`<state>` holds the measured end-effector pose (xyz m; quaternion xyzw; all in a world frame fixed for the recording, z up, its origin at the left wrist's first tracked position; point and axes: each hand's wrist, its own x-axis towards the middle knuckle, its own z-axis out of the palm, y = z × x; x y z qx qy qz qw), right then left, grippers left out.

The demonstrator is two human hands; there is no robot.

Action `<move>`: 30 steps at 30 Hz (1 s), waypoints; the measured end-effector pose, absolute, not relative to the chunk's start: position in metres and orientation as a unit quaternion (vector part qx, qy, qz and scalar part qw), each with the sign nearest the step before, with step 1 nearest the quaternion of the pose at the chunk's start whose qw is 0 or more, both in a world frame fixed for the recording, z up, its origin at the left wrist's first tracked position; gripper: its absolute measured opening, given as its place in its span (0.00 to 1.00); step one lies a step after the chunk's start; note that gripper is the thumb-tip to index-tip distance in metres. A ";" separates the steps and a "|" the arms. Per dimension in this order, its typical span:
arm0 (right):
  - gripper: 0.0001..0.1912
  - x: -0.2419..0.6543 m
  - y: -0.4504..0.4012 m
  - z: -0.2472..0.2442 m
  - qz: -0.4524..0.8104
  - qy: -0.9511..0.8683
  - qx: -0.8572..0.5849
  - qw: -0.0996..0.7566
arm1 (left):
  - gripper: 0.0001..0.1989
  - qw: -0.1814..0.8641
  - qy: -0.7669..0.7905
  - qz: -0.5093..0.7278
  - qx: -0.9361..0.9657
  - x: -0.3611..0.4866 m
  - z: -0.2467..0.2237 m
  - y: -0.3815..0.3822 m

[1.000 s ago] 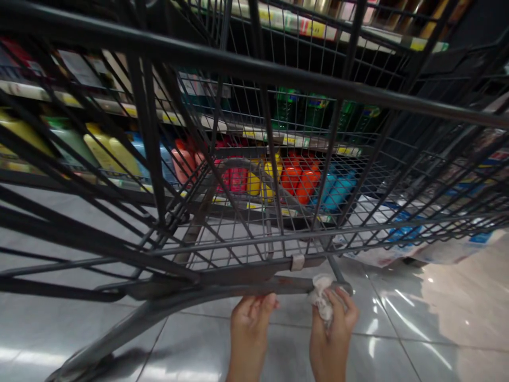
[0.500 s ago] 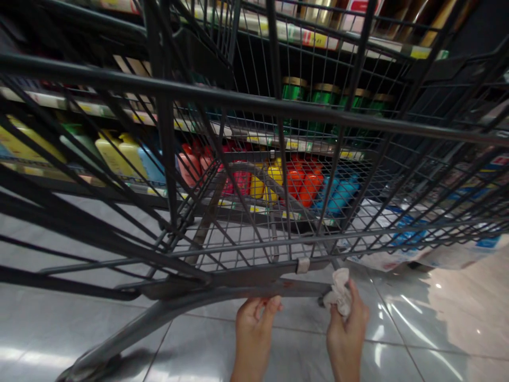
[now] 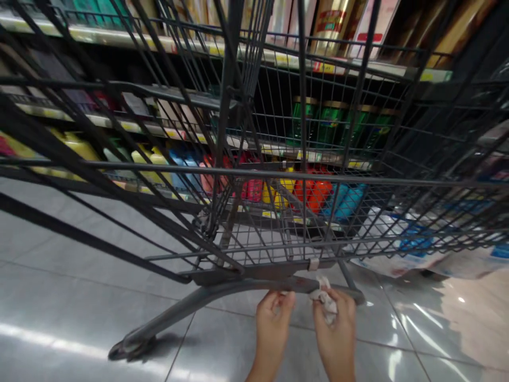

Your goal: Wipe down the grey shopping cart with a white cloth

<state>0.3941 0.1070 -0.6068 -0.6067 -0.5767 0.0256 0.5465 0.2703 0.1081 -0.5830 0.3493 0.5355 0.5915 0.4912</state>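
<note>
A grey metal shopping cart (image 3: pixel 254 172) fills the view, with its lower frame bar (image 3: pixel 226 286) running above the floor. My right hand (image 3: pixel 336 329) is closed on a crumpled whitish cloth (image 3: pixel 328 305), which is pressed and partly wrapped against that bar. Just to the left, my left hand (image 3: pixel 272 323) has its fingers curled in a pinch at the bar's lower edge. Whatever lies between those fingertips is hidden. A small light clip (image 3: pixel 314 264) sits on the basket's bottom edge above both hands.
Behind the cart stand store shelves with green jars (image 3: pixel 332 119), red bottles (image 3: pixel 318 193) and yellow pump bottles (image 3: pixel 153 159). White and blue packs (image 3: pixel 397 239) rest on the floor at right. A cart wheel (image 3: pixel 131 347) touches the tiled floor (image 3: pixel 222 339) at lower left.
My right hand has moved left along the bar with the cloth, closer to my left hand. The camera view has shifted, so the cart's front wheel now shows more fully.
</note>
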 end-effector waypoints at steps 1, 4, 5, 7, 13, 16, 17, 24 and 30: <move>0.09 0.391 0.105 -0.602 0.030 -0.581 -0.604 0.545 | 0.28 0.494 0.531 0.593 0.350 0.269 -0.581 0.106; 0.07 0.381 0.101 -0.584 0.065 -0.597 -0.589 0.540 | 0.28 0.492 0.531 0.599 0.341 0.264 -0.576 0.096; 0.06 0.378 0.099 -0.577 0.081 -0.601 -0.584 0.540 | 0.28 0.486 0.539 0.600 0.337 0.263 -0.575 0.091; 0.06 0.374 0.097 -0.561 0.119 -0.608 -0.574 0.535 | 0.25 0.456 0.567 0.595 0.343 0.261 -0.571 0.080; 0.08 0.363 0.090 -0.490 0.261 -0.644 -0.514 0.503 | 0.08 0.304 0.564 0.607 0.470 0.257 -0.530 0.055; 0.08 0.359 0.083 -0.450 0.272 -0.642 -0.497 0.517 | 0.06 0.211 0.541 0.635 0.509 0.248 -0.500 0.056; 0.08 0.358 0.081 -0.439 0.270 -0.643 -0.492 0.521 | 0.07 0.170 0.537 0.643 0.520 0.245 -0.491 0.058; 0.13 0.354 0.071 -0.388 0.135 -0.682 -0.457 0.555 | 0.12 -0.120 0.475 0.639 0.593 0.225 -0.439 0.064; 0.18 0.357 0.091 -0.383 -0.108 -0.750 -0.418 0.501 | 0.17 -0.165 0.542 0.556 0.608 0.220 -0.431 0.077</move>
